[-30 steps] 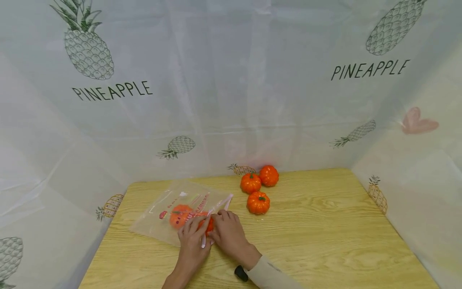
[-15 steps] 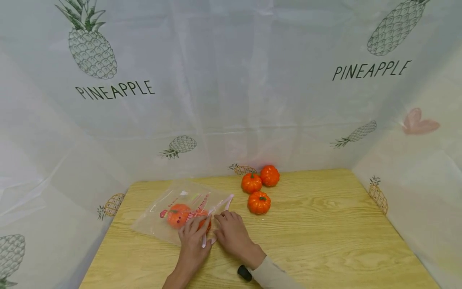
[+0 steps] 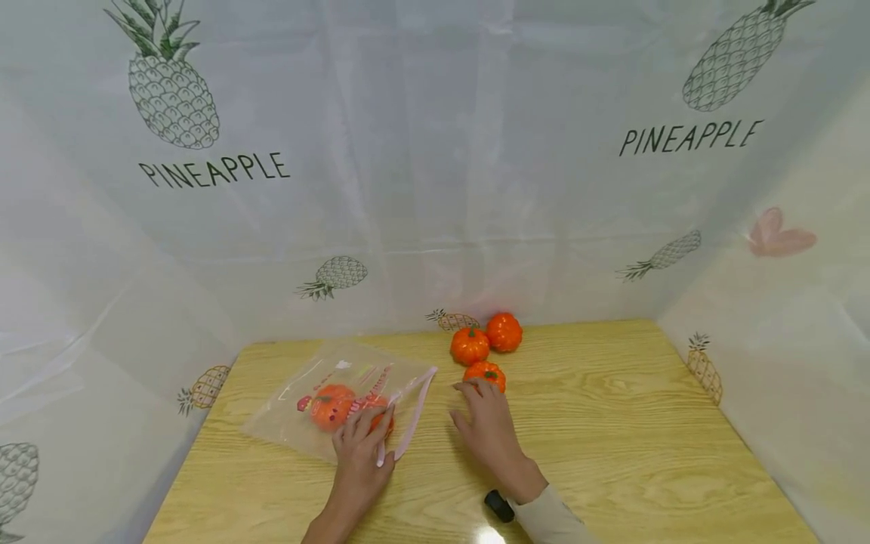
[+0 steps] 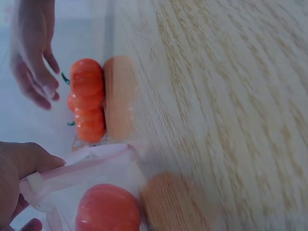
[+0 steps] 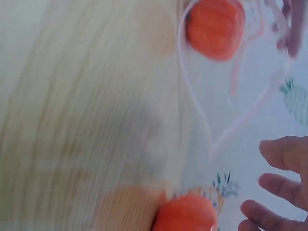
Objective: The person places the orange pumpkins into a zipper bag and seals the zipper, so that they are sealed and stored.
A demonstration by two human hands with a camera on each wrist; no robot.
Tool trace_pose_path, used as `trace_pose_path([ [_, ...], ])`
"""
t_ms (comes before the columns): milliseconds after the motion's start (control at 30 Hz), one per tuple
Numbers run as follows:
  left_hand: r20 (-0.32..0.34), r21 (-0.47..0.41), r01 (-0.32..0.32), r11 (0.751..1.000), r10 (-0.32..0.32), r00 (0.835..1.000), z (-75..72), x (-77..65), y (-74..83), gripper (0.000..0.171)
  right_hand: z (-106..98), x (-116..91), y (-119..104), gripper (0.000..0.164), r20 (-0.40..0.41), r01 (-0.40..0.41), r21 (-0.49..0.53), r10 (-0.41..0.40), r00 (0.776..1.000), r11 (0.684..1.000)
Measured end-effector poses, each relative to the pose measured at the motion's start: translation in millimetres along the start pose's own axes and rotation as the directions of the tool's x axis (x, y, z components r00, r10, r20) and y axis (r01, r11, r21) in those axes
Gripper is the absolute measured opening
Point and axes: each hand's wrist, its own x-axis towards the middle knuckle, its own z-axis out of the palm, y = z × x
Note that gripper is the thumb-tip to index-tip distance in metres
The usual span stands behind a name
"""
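Observation:
A clear zip bag (image 3: 285, 419) with pink print lies on the table's left half, two small orange pumpkins (image 3: 331, 408) inside it. My left hand (image 3: 360, 461) holds the bag by its mouth; in the left wrist view the thumb and fingers (image 4: 36, 161) pinch the rim beside a bagged pumpkin (image 4: 108, 209). The pink-edged mouth gapes in the right wrist view. Above the table, my right hand (image 3: 492, 434) has its fingers spread and nothing in them, just in front of the nearest loose pumpkin (image 3: 484, 370), partly covering it. Contact there cannot be made out.
Behind that pumpkin, two more pumpkins (image 3: 469, 346) stand close together at the back edge of the wooden table (image 3: 612, 431). A pale pineapple-print sheet (image 3: 435, 189) hangs at the back and both sides. A small black object (image 3: 499, 506) sits at the right wrist.
My right hand has left the bag's mouth and moved right and away from me to the nearest loose pumpkin. The second pumpkin now lies inside the bag. My left hand has stayed in place.

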Motion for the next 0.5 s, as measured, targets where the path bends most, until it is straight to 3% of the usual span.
trace_pose_path([
  [200,0.002,-0.005,0.002,1.000,-0.002,1.000,0.3,-0.8,-0.8,0.085,-11.6,0.3,20.9,0.048,-0.067,-0.047,-0.003,0.047,0.997,0.999],
  [500,0.002,-0.003,0.002,1.000,-0.002,1.000,2.7,-0.3,-0.6,0.087,-15.9,-2.0,46.0,0.063,-0.041,-0.125,-0.019,0.124,0.991,0.992],
])
